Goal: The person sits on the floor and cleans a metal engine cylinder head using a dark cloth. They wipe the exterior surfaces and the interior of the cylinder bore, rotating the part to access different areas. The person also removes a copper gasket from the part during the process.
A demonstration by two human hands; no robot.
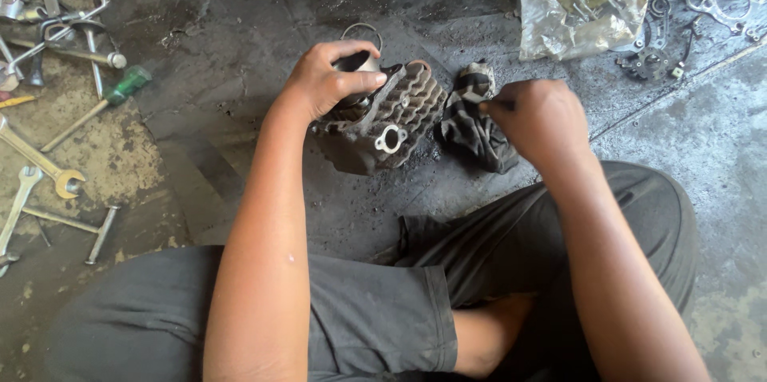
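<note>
Fingers of my left hand (pixel 326 78) curl over the top of the finned engine cylinder (pixel 383 122) standing on the oily floor (pixel 240 14). My right hand (pixel 537 117) pinches the dirty rag (pixel 467 126) just beside it.

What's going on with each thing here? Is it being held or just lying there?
Left hand: gripping the finned engine cylinder.
Engine cylinder: on the floor, tilted.
Right hand: pinching the dirty rag.
Plastic bag: crumpled, lying untouched.
Green-handled screwdriver: lying on the floor.
Wrenches: lying loose.
</note>
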